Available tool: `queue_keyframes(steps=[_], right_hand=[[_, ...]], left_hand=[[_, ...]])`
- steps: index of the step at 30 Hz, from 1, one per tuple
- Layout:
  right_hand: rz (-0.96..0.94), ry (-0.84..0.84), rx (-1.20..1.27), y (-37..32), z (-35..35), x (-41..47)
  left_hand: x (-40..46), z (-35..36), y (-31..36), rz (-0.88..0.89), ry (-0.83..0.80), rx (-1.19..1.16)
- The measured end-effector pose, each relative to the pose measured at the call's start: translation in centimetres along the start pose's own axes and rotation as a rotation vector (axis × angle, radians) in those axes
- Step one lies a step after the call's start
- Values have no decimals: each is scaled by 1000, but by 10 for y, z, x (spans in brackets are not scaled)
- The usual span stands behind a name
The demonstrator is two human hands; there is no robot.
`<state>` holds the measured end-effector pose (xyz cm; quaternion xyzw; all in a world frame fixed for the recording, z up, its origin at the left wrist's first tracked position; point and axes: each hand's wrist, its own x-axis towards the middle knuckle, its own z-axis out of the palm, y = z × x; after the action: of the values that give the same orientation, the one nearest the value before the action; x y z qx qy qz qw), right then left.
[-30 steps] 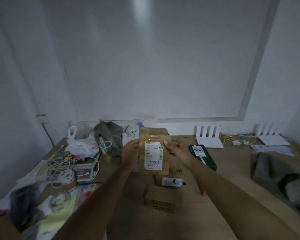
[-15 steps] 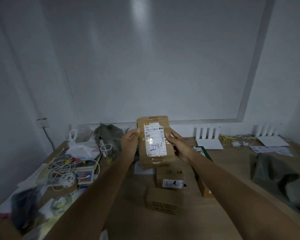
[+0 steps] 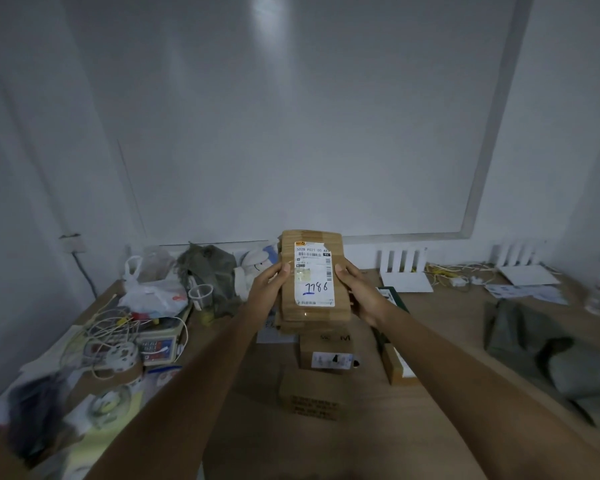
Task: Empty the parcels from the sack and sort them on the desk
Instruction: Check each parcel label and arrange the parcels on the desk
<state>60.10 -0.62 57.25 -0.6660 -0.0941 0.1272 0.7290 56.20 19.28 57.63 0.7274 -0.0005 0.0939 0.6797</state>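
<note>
Presently held: one flat brown parcel (image 3: 311, 277), gripped at both long edges. Left hand (image 3: 264, 289) has its thumb curled onto the front face at the left edge, fingers behind, unseen. Right hand (image 3: 359, 292) mirrors it at the right edge, thumb on the front, fingers wrapped behind. Parcel stands between the hands, raised clear above the desk (image 3: 440, 313), long axis near upright, top edge toward the wall. White label (image 3: 314, 273) faces the person, handwritten blue number reading right way up. Neither hand is nearer; grip is even.

Below, on the desk: three brown boxes (image 3: 326, 351) in a row running toward the person. Grey sack (image 3: 534, 348) lies well apart to the right. Judged step: reading the label before placing.
</note>
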Motion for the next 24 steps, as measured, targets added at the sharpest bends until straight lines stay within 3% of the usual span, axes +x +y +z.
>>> queue_keyframes(steps=[12,18,24], right_hand=[[-10,142,-53,7,-85,-32],[-65,193,-93,-5,-130,-61],[-31,272,-90,1,-156,-62]], left_hand=[[-29,107,-5,-2,54,-35],[-30,149,-12,84,-14,0],[-22,178,-9,57,-68,0]])
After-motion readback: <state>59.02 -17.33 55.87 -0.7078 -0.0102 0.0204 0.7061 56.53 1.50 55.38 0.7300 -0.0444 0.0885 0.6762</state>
